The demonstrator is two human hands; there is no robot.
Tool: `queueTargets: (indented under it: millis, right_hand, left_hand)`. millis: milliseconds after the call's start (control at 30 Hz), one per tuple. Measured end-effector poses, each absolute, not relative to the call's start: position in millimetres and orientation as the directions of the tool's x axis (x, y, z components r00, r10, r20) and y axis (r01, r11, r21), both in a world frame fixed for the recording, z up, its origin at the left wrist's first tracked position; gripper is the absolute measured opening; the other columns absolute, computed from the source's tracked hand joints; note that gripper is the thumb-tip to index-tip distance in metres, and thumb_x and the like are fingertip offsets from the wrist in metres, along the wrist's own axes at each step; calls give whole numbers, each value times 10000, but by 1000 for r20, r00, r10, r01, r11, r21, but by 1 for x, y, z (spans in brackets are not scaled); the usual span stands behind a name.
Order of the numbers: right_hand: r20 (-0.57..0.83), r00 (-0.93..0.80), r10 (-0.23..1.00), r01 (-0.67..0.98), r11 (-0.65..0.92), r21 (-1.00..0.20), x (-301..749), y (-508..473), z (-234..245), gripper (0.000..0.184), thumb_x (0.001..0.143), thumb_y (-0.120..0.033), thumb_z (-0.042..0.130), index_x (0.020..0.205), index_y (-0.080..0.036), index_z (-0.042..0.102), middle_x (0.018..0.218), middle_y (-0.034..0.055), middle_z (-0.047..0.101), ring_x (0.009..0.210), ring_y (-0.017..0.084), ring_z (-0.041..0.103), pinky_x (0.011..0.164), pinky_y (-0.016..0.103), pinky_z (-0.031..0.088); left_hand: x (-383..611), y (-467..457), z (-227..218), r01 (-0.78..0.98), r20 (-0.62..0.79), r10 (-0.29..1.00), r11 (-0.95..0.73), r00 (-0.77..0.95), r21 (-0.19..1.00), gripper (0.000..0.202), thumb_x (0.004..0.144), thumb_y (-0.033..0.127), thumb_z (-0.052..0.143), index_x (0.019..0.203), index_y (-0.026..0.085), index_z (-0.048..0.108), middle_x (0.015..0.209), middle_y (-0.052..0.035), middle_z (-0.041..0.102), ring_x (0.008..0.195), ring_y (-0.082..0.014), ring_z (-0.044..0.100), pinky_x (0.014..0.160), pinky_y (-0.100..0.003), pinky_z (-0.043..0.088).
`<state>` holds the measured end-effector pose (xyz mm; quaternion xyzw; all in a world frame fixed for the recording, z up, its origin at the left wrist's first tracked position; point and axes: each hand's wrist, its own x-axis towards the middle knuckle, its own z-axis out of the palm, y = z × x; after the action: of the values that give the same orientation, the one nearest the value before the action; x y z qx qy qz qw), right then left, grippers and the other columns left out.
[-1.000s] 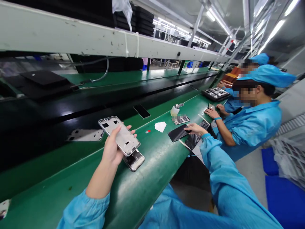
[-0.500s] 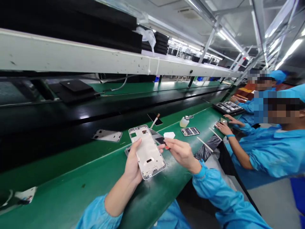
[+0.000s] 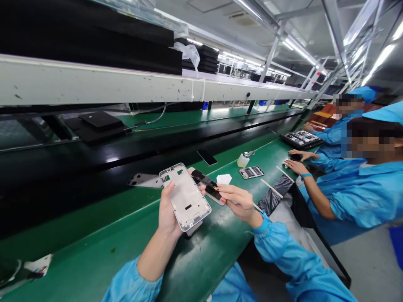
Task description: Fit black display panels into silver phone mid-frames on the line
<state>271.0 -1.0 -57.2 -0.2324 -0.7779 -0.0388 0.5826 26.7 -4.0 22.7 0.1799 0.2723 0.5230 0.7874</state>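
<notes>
My left hand point(image 3: 168, 212) grips a pale phone frame point(image 3: 186, 197) by its left edge, thumb across the flat face, holding it tilted above the bench. Just right of it, a dark phone screen panel point(image 3: 206, 184) with a red tab at its near end lies at a slant. My right hand point(image 3: 237, 201) pinches that panel near the red tab; its fingertips partly cover the end. Under the frame, part of another dark-edged phone part point(image 3: 192, 231) shows; the rest is hidden.
On the green bench point(image 3: 126, 243) lie a dark panel point(image 3: 207, 157), another phone frame point(image 3: 145, 180), a white pad point(image 3: 224, 179), a bottle point(image 3: 243, 160) and an open phone point(image 3: 251, 172). Co-workers in blue sit at the right near a tray point(image 3: 300, 138). A shelf beam point(image 3: 126, 82) runs overhead.
The phone frame has moved left and slightly up with my left hand. More of the dark screen panel shows beside it. The brush-like stick seen behind the frame is no longer visible there.
</notes>
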Motion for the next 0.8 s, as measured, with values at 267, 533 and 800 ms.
queueTargets:
  millis: [267,533,800]
  right_hand:
    - [592,335,733,219,551,-805,299,17,-17,558,949,-805,779,903,-264,653,789,29,751,766,254,781,775,428,694]
    - [309,143,940,-678,321,-661,233,73,3,761,1034,-754,729,684,-251,278,538,-103,243,474,110,276,630,296,509]
    - [173,116,978,-796,195,-573,226,85,-3,651,1114,-724,566,684,-302,319,650,-35,305,570,194,289,541,364,450]
  left_hand:
    - [9,11,35,-694,-214,950,314,229,648,662,857,497,751,1408,131,743,1541,-234,713,832,-282,806,705,-393,703]
    - [40,5,-28,-538,76,653,546,754,642,804,885,654,860,1489,145,711,1515,-227,733,810,-284,821,690,-375,677]
    - [8,9,-2,-535,119,681,441,722,720,767,933,631,837,1512,153,682,1089,-175,846,924,-300,822,813,-377,679]
